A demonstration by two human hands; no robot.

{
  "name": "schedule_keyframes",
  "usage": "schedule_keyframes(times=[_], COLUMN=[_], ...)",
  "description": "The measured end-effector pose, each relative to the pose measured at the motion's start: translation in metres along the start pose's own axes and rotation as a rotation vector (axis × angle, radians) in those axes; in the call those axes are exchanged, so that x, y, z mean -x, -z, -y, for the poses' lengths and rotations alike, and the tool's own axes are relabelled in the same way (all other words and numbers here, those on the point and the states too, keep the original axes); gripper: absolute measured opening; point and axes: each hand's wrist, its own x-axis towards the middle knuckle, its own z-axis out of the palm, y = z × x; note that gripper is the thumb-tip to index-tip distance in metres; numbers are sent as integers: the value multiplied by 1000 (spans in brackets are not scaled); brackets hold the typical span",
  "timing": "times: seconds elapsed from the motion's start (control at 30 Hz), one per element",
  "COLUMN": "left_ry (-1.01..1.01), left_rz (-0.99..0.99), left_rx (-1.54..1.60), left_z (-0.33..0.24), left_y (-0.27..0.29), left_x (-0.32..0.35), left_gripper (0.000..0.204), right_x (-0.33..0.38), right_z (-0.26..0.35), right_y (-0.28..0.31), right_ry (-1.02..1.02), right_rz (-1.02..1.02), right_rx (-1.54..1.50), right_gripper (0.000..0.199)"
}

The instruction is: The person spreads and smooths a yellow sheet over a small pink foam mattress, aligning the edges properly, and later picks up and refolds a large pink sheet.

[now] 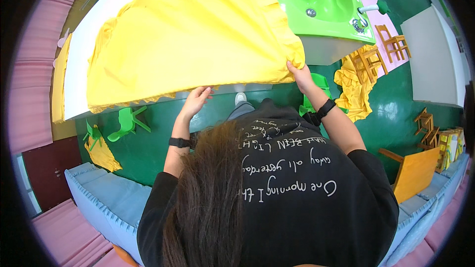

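Observation:
A yellow tablecloth with a ruffled edge lies spread over a white table. My right hand grips its near right corner, where the fabric bunches between the fingers. At the middle of the near edge, my left hand takes the hem between thumb and fingers; part of those fingers is hidden by the cloth's edge. Wrinkles run along the left side of the cloth, and its ruffle lies along the right side beside a green sink basin.
A chrome tap stands at the sink's right. On the green floor are a green chair, a wooden chair and a crumpled yellow cloth. Behind me are a blue padded bench and a tilted wooden table.

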Motion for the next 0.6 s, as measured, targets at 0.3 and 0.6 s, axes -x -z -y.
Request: schedule_keyframes(times=[0.3, 0.6], left_ry=[106, -67], left_rz=[-257, -350], left_rx=[180, 229], left_z=[-5, 6], left_y=[13, 10], left_x=[12, 21], left_gripper=[29, 24], right_x=[-29, -25], right_z=[-14, 34], right_y=[8, -25], right_ry=[164, 190], right_rz=[-124, -103], right_rx=[-14, -67], right_gripper=[33, 30])
